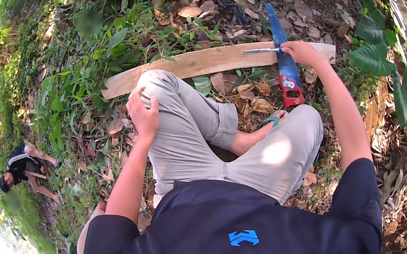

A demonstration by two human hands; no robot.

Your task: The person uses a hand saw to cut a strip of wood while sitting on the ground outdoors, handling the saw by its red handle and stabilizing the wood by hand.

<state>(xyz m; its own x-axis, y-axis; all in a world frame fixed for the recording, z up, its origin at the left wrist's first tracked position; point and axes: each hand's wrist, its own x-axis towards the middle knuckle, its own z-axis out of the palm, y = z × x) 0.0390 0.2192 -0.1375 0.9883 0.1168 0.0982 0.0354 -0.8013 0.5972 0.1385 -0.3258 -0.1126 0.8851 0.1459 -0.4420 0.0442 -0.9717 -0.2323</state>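
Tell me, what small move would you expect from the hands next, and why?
Probably the right hand draws its thin marking tool across the wooden plank. The tip already rests on the board near its right end, the hand saw lies unheld beside it, and the left hand rests on the bent knee.

Person seated on leaf-strewn ground. Left hand [143, 116] rests on raised left knee [160, 81]. Right hand [300, 52] grips slim metal tool [261, 50], tip on wooden plank [194, 64]. Blue handsaw [283, 57] lies across plank, red handle nearest person. Second person [24, 169] crouches far left.
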